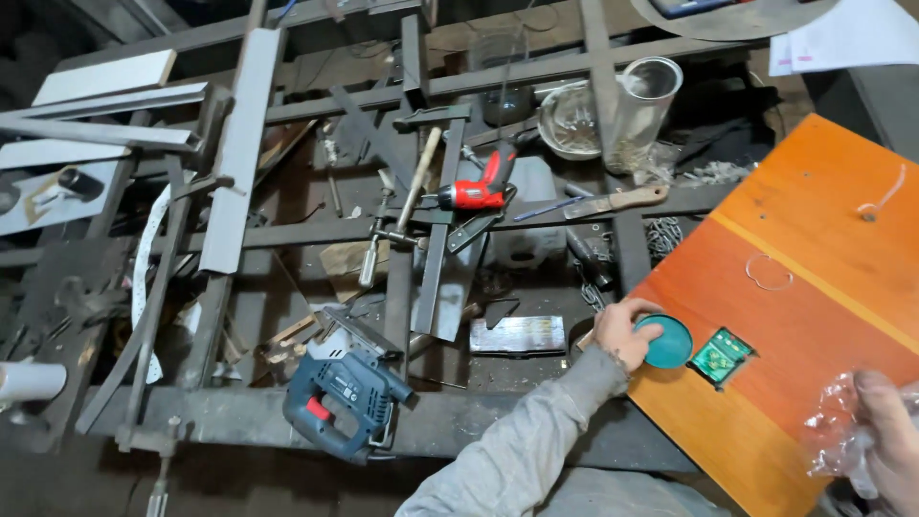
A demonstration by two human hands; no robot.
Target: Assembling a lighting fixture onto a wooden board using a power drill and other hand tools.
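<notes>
My left hand [624, 330] pins teal disc [667, 342] flat on orange board [814, 239], 9 o'clock of green circuit board [720, 356]. Right hand [885, 436], 5 o'clock, fingers clutching clear plastic bag [833, 436] clear of board.

The right hand [885, 436] gets chopped off by the right edge and the bottom corner, so only a thumb and part of the palm show, and the crinkly clear plastic bag [831, 436] it clutches is too scrunched to tell what's inside. The orange wooden board [814, 249] runs out of view at the right and bottom. Under the left hand [624, 330], part of the round teal lid [670, 343] is covered by fingers. The little green circuit board [720, 356] sits in its cutout, too small to make out any parts. Far top corners are just dark, blurry clutter.
</notes>
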